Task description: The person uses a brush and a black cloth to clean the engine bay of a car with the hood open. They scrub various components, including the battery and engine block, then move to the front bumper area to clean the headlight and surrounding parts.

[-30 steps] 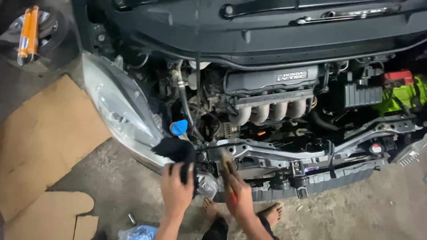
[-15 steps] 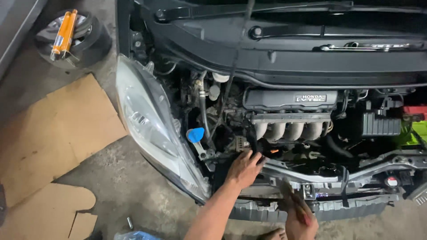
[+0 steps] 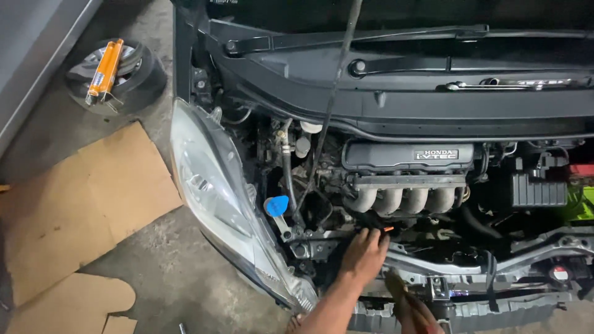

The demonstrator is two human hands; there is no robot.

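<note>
left hand [image 3: 364, 255] lower centre, fingers pinching small orange-tipped part [image 3: 387, 229] under intake manifold [image 3: 405, 199] | right hand [image 3: 413, 312] bottom edge, blurred, finger state cannot tell

A grey concrete floor [image 3: 154, 272] carries everything here. Flattened brown cardboard sheets [image 3: 80, 204] lie on it left of the car, with a smaller piece [image 3: 71, 306] near the bottom edge. Farther back, a spare wheel [image 3: 117, 77] lies flat on the floor, an orange tool [image 3: 105, 68] resting across it.
</note>
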